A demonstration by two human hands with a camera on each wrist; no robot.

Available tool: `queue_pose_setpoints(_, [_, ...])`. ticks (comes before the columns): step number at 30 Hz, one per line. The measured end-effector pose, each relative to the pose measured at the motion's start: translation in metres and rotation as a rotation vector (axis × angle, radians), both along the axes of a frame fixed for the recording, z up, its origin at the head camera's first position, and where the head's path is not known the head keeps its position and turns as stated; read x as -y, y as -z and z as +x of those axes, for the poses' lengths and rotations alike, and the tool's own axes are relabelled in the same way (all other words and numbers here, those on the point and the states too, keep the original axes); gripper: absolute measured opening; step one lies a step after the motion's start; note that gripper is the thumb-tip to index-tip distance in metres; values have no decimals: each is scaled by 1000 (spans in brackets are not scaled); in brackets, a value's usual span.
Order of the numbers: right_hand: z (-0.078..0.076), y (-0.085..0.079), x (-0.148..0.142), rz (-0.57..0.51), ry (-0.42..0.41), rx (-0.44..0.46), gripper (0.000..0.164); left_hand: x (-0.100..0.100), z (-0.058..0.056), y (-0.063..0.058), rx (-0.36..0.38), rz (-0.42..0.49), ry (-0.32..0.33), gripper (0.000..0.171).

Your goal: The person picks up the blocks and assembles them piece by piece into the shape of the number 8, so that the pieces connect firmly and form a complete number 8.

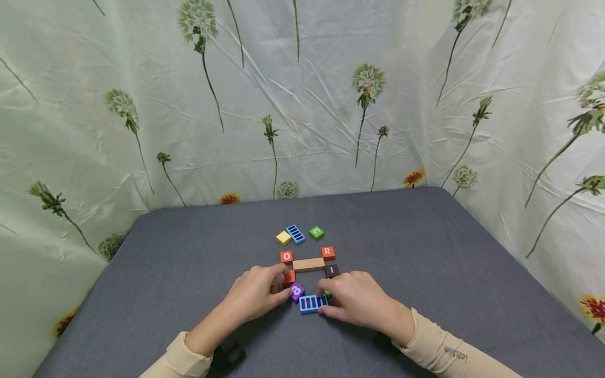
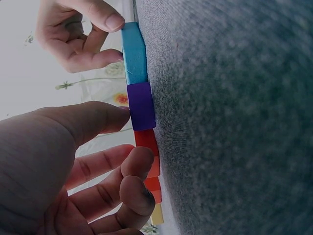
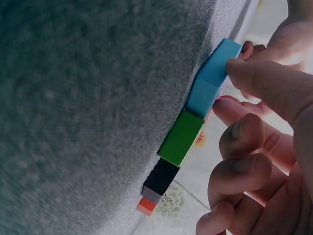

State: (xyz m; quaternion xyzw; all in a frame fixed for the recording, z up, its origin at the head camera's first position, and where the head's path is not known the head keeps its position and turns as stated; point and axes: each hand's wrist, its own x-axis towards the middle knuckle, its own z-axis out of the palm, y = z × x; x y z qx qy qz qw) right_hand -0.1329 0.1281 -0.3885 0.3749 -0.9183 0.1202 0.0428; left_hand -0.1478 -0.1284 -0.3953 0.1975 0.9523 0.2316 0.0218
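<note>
My right hand pinches a blue barred block at its right end, thumb in front and index finger behind. In the right wrist view the thumb lies on the blue face. My left hand rests loosely bent, its thumb against a purple block marked like an 8 or B. Its index fingertip touches an orange-red block, partly covered. A green block sits between the blue block and a dark block marked I; my right hand hides much of it in the head view.
Blocks form a rough ring: orange-red O, tan plank and orange-red R. Behind lie a yellow block, another blue barred block and a green lettered block. Everything stands on a grey cloth-covered table before a flowered curtain.
</note>
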Motion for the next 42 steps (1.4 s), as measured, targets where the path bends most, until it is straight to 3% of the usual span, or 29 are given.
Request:
queue_pose_setpoints(11, [-10, -7, -7, -50, 37, 58, 15, 2, -2, 0, -24, 5, -2, 23])
queue_pose_setpoints(19, [-34, -15, -20, -96, 112, 75, 11, 9, -10, -11, -69, 41, -60, 16])
queue_pose_setpoints(26, [-63, -12, -36, -111, 212, 122, 14, 21, -39, -22, -48, 49, -99, 17])
queue_pose_setpoints(33, [-82, -4, -49, -152, 221, 163, 16, 28, -75, -17, 1, 19, -61, 19])
queue_pose_setpoints(42, [-100, 3, -54, -195, 164, 271, 25, 26, -90, -12, 103, -16, 58, 34])
